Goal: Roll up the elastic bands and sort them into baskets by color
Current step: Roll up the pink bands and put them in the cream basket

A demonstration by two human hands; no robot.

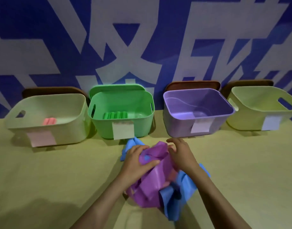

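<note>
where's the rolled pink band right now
In the head view, the pink roll lies inside the leftmost cream basket, far left on the table, next to the green basket.

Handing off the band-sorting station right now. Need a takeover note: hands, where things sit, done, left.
Hands: left hand grips the purple band at the top of the pile. The right hand rests on the same band, grip unclear.
Things: the purple band and blue bands lie tangled and unrolled on the table in front of the baskets.
Done: pink rolls in the far-left basket, green rolls in the green basket.
Left: purple basket is empty, and nothing shows in the far-right basket. Purple and blue still need rolling and sorting.
</note>
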